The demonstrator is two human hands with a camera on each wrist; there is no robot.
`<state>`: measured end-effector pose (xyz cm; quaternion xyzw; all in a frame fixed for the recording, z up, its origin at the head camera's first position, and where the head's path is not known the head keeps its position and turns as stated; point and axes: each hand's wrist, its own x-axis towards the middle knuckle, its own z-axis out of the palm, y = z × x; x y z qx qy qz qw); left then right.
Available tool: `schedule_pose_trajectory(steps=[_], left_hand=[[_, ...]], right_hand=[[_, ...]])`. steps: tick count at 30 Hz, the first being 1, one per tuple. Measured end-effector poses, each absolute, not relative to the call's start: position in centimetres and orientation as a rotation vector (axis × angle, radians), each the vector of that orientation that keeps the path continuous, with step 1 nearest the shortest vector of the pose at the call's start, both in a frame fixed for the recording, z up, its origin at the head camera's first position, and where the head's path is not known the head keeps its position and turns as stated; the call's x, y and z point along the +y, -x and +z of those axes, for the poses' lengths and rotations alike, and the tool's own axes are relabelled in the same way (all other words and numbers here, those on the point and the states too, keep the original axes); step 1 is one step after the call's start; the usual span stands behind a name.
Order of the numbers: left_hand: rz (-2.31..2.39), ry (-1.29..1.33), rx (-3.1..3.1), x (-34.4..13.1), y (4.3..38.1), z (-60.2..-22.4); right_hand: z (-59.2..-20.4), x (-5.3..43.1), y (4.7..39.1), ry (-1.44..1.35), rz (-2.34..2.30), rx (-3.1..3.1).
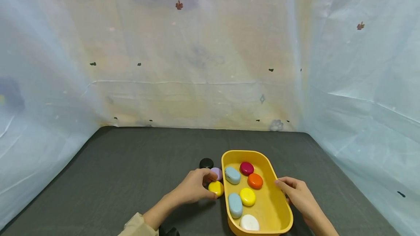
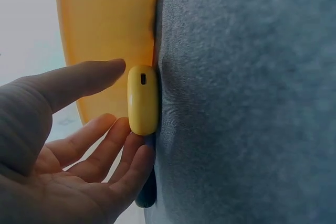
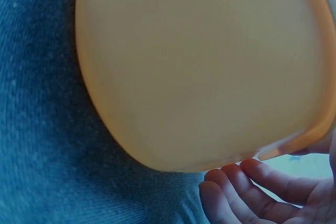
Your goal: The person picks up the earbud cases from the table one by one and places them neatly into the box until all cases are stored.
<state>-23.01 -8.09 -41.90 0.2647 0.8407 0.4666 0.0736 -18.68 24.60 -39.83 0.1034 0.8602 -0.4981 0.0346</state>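
Observation:
My left hand (image 1: 195, 188) reaches around a round yellow bead (image 1: 216, 188) on the cloth beside the left wall of a yellow plastic tray (image 1: 273, 207). In the left wrist view the yellow bead (image 2: 143, 100) stands on edge in the picture, showing a small slot, between the spread thumb and fingers. A purple bead (image 1: 216, 173) and a black bead (image 1: 206, 163) lie just beyond, partly behind the fingers. My right hand (image 1: 298, 194) holds the tray's right rim, its thumb on top; in the right wrist view the fingertips (image 3: 215, 192) touch the tray's outer wall.
Inside the tray lie light blue beads (image 1: 235, 205), a dark red bead (image 1: 247, 168), an orange bead (image 1: 255, 181), another yellow bead (image 1: 247, 196) and a white bead (image 1: 249, 223). Dark grey cloth (image 1: 147, 159) covers the table. Pale patterned sheeting (image 1: 197, 65) encloses the back and sides.

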Motion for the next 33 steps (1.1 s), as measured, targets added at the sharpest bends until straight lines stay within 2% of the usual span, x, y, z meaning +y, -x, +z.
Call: schedule_pose_trajectory(steps=[33], left_hand=[[1.391, -0.749, 2.372, -8.01, 23.60, -42.08]], right_hand=[[-39.78, 24.56, 18.63, -0.317, -1.513, 2.656]])
